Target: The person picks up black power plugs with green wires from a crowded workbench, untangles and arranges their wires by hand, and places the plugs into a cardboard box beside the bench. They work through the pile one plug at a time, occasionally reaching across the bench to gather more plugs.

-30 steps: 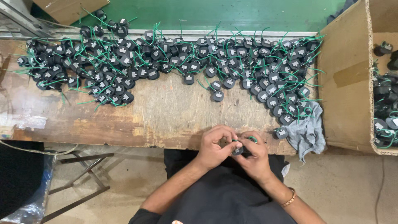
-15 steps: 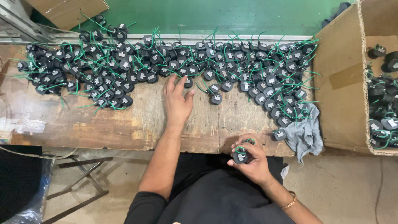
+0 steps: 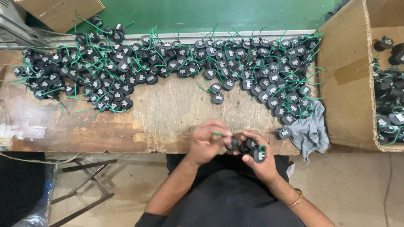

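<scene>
Hands met at the counter [image 3: 160, 126] edge: left hand [image 3: 207, 141] fingers pinched one black part [image 3: 232, 143], right hand [image 3: 257, 156] fingers closed on two more parts [image 3: 252, 150], near a grey rag [image 3: 312, 131].

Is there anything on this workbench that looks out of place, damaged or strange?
Mostly no. The wooden bench top is worn and stained, and a crumpled grey cloth hangs over its front edge near the cardboard box. The black parts with green wires lie in a loose heap.

Left hand [image 3: 206, 141] and right hand [image 3: 259, 157] gripping small black parts [image 3: 246, 147], wooden bench [image 3: 164, 122], cardboard box [image 3: 345, 75]
</scene>
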Action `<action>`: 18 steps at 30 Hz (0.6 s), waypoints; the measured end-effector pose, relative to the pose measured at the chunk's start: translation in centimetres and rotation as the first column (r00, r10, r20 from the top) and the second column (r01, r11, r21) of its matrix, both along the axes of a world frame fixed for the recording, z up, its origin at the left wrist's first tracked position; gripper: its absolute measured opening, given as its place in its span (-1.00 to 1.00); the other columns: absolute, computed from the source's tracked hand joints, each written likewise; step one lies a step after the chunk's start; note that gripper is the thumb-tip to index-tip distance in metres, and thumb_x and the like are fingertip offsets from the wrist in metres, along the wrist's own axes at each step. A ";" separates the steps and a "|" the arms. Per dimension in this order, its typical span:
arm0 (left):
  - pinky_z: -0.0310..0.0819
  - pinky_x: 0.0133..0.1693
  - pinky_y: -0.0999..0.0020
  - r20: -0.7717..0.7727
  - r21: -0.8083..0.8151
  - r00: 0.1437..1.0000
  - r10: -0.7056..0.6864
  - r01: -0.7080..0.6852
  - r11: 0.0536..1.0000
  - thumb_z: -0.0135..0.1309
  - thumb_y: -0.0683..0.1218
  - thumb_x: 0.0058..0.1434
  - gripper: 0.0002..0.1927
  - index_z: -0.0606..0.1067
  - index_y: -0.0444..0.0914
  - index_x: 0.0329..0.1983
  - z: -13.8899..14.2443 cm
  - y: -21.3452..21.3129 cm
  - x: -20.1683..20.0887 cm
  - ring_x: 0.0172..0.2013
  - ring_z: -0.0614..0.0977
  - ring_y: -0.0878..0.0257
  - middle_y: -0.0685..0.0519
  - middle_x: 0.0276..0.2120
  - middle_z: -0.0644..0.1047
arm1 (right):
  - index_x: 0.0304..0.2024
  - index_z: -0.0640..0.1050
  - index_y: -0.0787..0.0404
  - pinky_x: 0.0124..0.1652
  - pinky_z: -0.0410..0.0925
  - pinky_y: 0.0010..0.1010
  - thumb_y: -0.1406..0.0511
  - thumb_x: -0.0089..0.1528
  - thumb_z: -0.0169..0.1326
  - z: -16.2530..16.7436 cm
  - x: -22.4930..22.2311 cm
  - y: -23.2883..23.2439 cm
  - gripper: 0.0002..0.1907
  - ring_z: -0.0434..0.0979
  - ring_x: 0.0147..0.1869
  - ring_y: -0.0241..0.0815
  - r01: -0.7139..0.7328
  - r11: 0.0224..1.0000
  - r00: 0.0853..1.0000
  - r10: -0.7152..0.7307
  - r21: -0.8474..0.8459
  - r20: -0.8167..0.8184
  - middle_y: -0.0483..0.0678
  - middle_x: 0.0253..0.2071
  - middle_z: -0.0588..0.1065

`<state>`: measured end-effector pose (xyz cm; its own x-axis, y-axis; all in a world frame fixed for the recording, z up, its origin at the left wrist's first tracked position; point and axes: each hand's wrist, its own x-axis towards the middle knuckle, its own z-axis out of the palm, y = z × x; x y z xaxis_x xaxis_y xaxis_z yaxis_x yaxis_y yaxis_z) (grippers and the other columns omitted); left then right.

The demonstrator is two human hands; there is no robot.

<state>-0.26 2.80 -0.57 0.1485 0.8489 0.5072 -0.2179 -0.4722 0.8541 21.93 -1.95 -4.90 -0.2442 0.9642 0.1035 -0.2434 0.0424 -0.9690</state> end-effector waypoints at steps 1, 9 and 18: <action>0.50 -0.12 0.37 -0.106 0.056 0.994 -0.002 0.008 0.998 0.29 -0.32 0.15 -0.80 0.60 -0.28 -0.18 0.2 -0.5 1.0 -0.20 0.61 0.23 0.01 -0.21 0.59 | 0.07 0.46 0.29 0.11 0.39 -0.27 0.28 0.09 0.33 -0.1 0.3 -0.1 -0.46 0.44 0.20 -0.13 -0.023 0.995 0.989 0.009 0.094 0.151 0.00 0.09 0.40; 0.54 -0.05 0.27 -0.177 0.149 0.984 -0.022 0.049 0.988 0.21 -0.28 0.20 -0.77 0.61 -0.23 -0.08 1.7 -0.9 1.5 -0.14 0.67 0.11 0.01 -0.09 0.63 | -0.08 0.58 0.27 0.04 0.37 -0.36 0.36 0.06 0.41 -1.3 0.6 -0.1 -0.59 0.48 0.05 -0.17 -0.025 0.995 0.961 -0.001 0.092 0.275 -0.03 -0.06 0.49; 0.55 -0.07 0.28 -0.155 -0.030 0.988 -0.018 0.014 0.999 0.37 -0.15 0.14 -0.78 0.49 -0.25 -0.35 0.4 -1.4 1.6 -0.18 0.67 0.16 0.05 -0.22 0.63 | -0.16 0.58 0.27 0.02 0.39 -0.33 0.39 0.01 0.40 0.5 -0.3 0.6 -0.63 0.52 0.07 -0.12 -0.030 0.977 0.919 -0.056 0.211 0.391 0.02 -0.02 0.48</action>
